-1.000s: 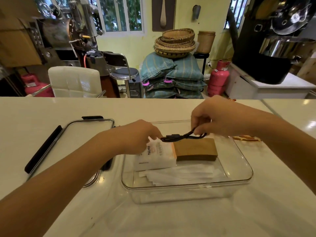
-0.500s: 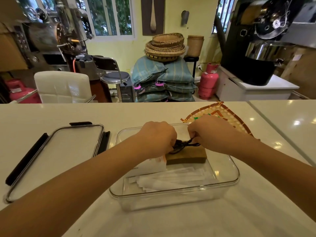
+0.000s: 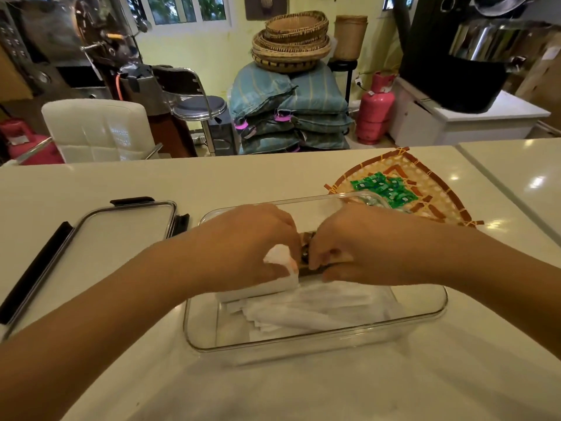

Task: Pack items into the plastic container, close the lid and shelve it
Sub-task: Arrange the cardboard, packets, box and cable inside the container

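The clear plastic container (image 3: 315, 344) sits open on the white counter in front of me. Inside it lie flat white paper packets (image 3: 318, 308), a white box (image 3: 273, 284) and a brown block (image 3: 306, 270), mostly covered by my hands. My left hand (image 3: 246, 244) and my right hand (image 3: 355, 247) meet over the block inside the container. Both have their fingers closed on a small black cord (image 3: 304, 253), of which only a bit shows between them. The container's lid (image 3: 121, 232), clear with black clips, lies flat on the counter to the left.
A woven tray (image 3: 440, 192) holding green sachets (image 3: 382, 186) lies behind the container at the right. Beyond the counter's far edge stand a white chair (image 3: 97, 129), a stool, stacked sacks with baskets and a pink gas cylinder (image 3: 375, 110).
Both hands have dropped from above the container down into it, bringing the black cord onto the brown block, and have closed together. The camera view has tilted down and shifted.
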